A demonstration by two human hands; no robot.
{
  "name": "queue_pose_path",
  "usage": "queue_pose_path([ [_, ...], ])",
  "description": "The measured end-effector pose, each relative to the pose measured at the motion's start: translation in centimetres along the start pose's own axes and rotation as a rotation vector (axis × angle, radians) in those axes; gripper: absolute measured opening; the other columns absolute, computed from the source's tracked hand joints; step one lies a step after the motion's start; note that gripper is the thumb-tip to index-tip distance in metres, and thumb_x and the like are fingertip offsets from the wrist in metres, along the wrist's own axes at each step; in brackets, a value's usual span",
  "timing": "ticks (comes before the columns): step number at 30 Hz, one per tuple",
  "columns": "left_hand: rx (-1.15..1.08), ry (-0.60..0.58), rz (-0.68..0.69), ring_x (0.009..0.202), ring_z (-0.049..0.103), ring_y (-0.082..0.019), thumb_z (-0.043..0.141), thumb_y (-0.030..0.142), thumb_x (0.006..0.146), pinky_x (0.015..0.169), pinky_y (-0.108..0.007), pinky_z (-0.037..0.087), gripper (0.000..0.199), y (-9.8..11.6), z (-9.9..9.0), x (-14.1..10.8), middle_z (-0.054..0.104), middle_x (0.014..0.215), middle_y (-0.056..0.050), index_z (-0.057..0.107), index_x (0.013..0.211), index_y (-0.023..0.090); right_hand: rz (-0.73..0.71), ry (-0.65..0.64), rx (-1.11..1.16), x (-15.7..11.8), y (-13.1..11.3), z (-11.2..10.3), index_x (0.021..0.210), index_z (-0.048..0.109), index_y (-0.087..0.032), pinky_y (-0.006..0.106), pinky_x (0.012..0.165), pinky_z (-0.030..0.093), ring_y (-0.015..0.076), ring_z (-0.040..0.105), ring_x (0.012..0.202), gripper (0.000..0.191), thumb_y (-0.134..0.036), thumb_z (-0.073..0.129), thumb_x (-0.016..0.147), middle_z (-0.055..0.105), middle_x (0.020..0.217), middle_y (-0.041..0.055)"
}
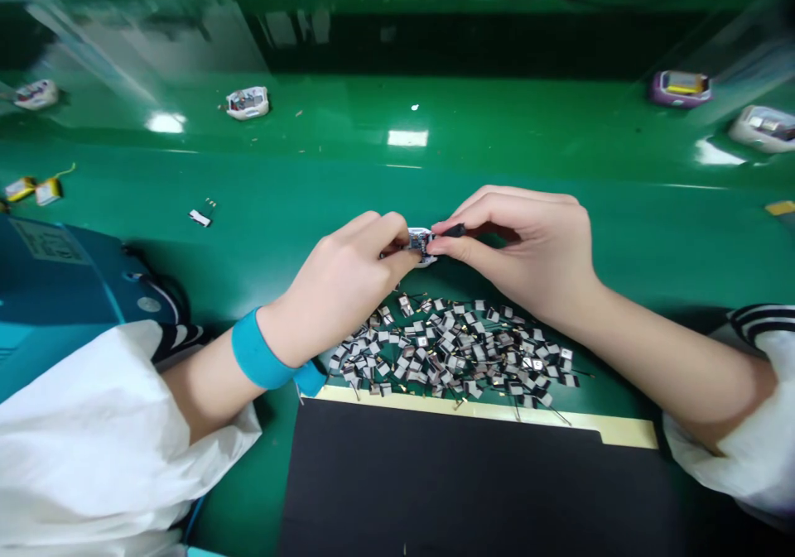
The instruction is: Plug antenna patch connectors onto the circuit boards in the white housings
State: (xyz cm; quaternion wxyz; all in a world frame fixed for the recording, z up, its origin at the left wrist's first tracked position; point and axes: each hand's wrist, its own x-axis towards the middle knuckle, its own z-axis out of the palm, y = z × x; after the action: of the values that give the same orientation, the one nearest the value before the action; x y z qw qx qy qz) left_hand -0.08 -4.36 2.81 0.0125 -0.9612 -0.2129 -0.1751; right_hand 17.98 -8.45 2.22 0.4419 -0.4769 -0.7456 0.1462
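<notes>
Near the middle of the green table, a small white-cased device (pixel 421 245) with a circuit board is pinched between the fingers of my left hand (pixel 357 280). A teal band circles that wrist. My right hand (pixel 527 247) meets the device from the right, thumb and index finger closed on a small black part (pixel 455 231) at its edge. The fingertips hide where the part and the board meet. Just below both hands lies a loose pile of small grey and black components (pixel 447 346) with short wires.
A black sheet (pixel 465 474) with a cream edge lies in front. Open devices, one white (pixel 247 103) and one purple (pixel 681 88), stand farther back. At left are yellow batteries (pixel 48 191), a small part (pixel 199 218) and a blue box (pixel 62 276).
</notes>
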Motion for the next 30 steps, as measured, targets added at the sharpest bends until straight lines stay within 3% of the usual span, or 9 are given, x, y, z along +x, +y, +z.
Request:
queue_pose_path([
  [7,0.012,0.001,-0.006,0.072,0.047,-0.013,0.040,0.018,0.087,0.058,-0.023,0.038,0.024,0.1,0.0,0.0,0.053,0.080,-0.003,0.063,0.082,0.017,-0.112,0.037,-0.061,-0.1,0.2,0.4,0.063,0.053,-0.013,0.019,0.055,0.044,0.0093,0.056,0.063,0.016,-0.020,0.061,0.075,0.059,0.066,0.0004],
  [25,0.029,-0.045,-0.017,0.074,0.048,-0.013,0.036,0.020,0.089,0.058,-0.023,0.039,0.027,0.1,-0.1,0.1,0.051,0.079,-0.003,0.062,0.081,0.017,-0.119,-0.030,-0.151,-0.1,0.4,1.1,0.062,0.042,-0.015,0.021,0.053,0.039,0.0093,0.051,0.062,0.024,-0.024,0.046,0.084,0.048,0.062,0.0001],
  [30,0.001,-0.046,-0.013,0.087,0.048,-0.017,0.033,0.021,0.090,0.070,-0.027,0.043,0.029,-0.1,0.2,-0.1,0.052,0.085,-0.005,0.061,0.083,0.014,-0.115,-0.047,-0.074,0.1,0.3,1.3,0.062,0.043,-0.015,0.022,0.054,0.039,0.0101,0.051,0.062,0.021,-0.019,0.051,0.081,0.051,0.064,0.0019],
])
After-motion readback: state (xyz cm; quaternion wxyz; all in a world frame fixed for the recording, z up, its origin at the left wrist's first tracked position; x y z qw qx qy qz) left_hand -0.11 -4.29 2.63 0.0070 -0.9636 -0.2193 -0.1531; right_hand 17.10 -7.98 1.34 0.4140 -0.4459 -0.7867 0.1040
